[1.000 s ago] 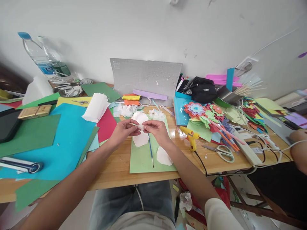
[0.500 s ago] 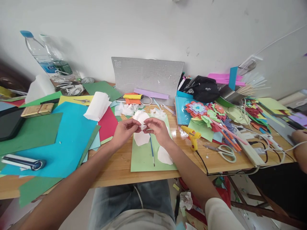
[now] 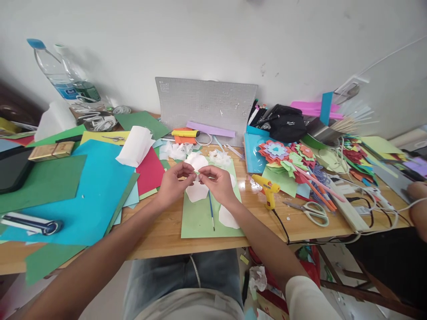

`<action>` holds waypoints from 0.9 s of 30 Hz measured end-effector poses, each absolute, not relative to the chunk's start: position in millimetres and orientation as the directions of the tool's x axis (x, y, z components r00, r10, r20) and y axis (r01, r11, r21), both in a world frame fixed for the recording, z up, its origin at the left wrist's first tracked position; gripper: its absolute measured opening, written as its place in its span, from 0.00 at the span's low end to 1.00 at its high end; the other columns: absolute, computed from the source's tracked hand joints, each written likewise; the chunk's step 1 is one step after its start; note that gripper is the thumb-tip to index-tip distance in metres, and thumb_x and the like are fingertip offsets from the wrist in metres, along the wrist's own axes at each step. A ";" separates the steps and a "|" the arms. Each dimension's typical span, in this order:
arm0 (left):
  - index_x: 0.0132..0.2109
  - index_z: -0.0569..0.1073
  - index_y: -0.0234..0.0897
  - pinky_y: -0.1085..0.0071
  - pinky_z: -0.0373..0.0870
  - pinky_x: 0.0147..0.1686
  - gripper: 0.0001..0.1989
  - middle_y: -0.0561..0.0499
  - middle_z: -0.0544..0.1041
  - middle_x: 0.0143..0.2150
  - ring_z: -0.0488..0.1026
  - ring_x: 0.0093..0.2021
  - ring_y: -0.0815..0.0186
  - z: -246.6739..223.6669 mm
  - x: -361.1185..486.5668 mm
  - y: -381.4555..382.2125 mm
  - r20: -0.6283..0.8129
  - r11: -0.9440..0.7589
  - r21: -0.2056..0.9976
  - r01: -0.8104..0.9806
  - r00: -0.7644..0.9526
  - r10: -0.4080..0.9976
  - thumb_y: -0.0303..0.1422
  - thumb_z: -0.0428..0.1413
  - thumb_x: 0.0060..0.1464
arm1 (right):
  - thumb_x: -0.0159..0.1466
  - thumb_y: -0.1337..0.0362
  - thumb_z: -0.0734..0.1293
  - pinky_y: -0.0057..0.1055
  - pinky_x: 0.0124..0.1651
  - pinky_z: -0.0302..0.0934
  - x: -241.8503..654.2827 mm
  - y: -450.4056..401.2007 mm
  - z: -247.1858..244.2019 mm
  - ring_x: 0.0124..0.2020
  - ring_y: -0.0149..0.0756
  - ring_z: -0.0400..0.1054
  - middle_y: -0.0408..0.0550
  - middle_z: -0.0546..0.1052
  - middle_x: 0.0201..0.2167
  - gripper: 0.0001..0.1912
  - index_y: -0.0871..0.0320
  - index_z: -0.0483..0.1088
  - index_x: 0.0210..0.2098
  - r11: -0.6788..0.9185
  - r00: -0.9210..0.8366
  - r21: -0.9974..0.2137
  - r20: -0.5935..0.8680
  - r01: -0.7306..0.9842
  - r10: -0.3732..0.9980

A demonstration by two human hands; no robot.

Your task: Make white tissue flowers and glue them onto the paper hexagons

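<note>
Both hands meet over a light green sheet [image 3: 196,224], thumbs and fingertips pinched close together. My left hand [image 3: 176,181] and my right hand [image 3: 218,182] are closed on a thin white piece of paper [image 3: 196,162], whose rounded upper part shows just beyond the fingers; its lower edge is hidden. Another white paper cutout [image 3: 197,194] lies on the sheet below the hands. A thin blue paintbrush [image 3: 211,209] rests under my right hand, bristles toward me. One more white cutout [image 3: 228,218] lies beside my right forearm, partly covered by it.
Right of the sheet are a yellow glue gun [image 3: 268,189], scissors [image 3: 312,212] and paper flowers [image 3: 276,152]. Coloured paper [image 3: 103,178] and a stapler [image 3: 31,225] fill the left. A grey cutting mat [image 3: 207,104] leans on the wall. Another person's hand [image 3: 416,193] is far right.
The fingertips have drawn slightly closer together, and less of the white paper shows between them. The brush and the cutouts on the sheet have stayed put.
</note>
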State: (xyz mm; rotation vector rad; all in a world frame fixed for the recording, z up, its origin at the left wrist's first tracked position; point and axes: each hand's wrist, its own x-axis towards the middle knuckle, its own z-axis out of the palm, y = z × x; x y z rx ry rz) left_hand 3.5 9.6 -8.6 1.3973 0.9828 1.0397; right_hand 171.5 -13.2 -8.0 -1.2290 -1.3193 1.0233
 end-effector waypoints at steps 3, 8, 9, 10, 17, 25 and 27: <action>0.39 0.72 0.37 0.66 0.78 0.36 0.13 0.50 0.75 0.35 0.75 0.38 0.63 -9.8 2.5 10.0 0.080 -0.087 0.996 0.021 0.233 0.969 0.40 0.62 0.49 | 0.57 0.54 0.71 0.32 0.35 0.71 172.4 -13.1 -8.3 0.29 0.34 0.73 0.45 0.77 0.29 0.14 0.57 0.75 0.37 0.001 0.014 -0.999 0.002 0.050 1.000; 0.39 0.73 0.37 0.67 0.76 0.36 0.13 0.47 0.78 0.37 0.76 0.39 0.62 -11.7 2.4 7.3 0.108 -0.130 0.985 0.115 0.186 0.977 0.39 0.62 0.50 | 0.57 0.53 0.71 0.31 0.33 0.69 170.8 -14.1 -12.3 0.28 0.33 0.72 0.45 0.76 0.25 0.13 0.57 0.74 0.30 -0.043 -0.009 -0.998 -0.043 0.048 0.999; 0.40 0.74 0.37 0.67 0.76 0.35 0.13 0.47 0.78 0.38 0.77 0.39 0.61 -11.8 2.9 6.5 0.116 -0.143 0.979 0.143 0.180 0.977 0.39 0.62 0.50 | 0.57 0.54 0.70 0.31 0.34 0.69 169.9 -15.0 -12.3 0.28 0.33 0.71 0.45 0.75 0.25 0.12 0.57 0.74 0.30 -0.004 0.002 -0.996 -0.004 0.084 1.000; 0.40 0.74 0.37 0.67 0.76 0.35 0.13 0.47 0.78 0.38 0.77 0.39 0.61 -11.9 3.4 5.8 0.125 -0.154 0.974 0.165 0.175 0.977 0.40 0.61 0.50 | 0.58 0.55 0.70 0.30 0.34 0.68 169.0 -16.0 -11.6 0.28 0.33 0.70 0.45 0.75 0.25 0.12 0.57 0.74 0.29 0.036 0.008 -0.991 0.037 0.127 0.999; 0.42 0.75 0.36 0.63 0.76 0.41 0.15 0.45 0.81 0.37 0.79 0.40 0.58 -8.5 5.0 4.2 0.068 -0.089 0.993 0.083 0.223 0.972 0.40 0.62 0.50 | 0.61 0.57 0.67 0.29 0.34 0.66 167.2 -21.2 -5.1 0.31 0.33 0.71 0.46 0.77 0.30 0.10 0.58 0.74 0.32 0.139 -0.013 -0.964 0.139 0.226 0.990; 0.47 0.75 0.35 0.59 0.76 0.45 0.20 0.43 0.82 0.41 0.79 0.44 0.55 -5.4 3.8 1.8 0.053 -0.045 0.998 -0.034 0.282 0.958 0.43 0.62 0.52 | 0.63 0.64 0.62 0.28 0.36 0.69 166.7 -24.3 -2.6 0.35 0.34 0.73 0.47 0.79 0.34 0.10 0.56 0.76 0.35 0.287 -0.044 -0.884 0.291 0.368 0.956; 0.47 0.75 0.35 0.59 0.75 0.46 0.19 0.42 0.82 0.41 0.79 0.43 0.56 -7.0 3.9 2.9 0.052 -0.052 0.999 -0.006 0.268 0.962 0.42 0.63 0.51 | 0.62 0.65 0.63 0.28 0.36 0.69 166.4 -24.7 -1.4 0.35 0.33 0.73 0.47 0.79 0.34 0.09 0.56 0.76 0.35 0.316 -0.046 -0.866 0.325 0.387 0.945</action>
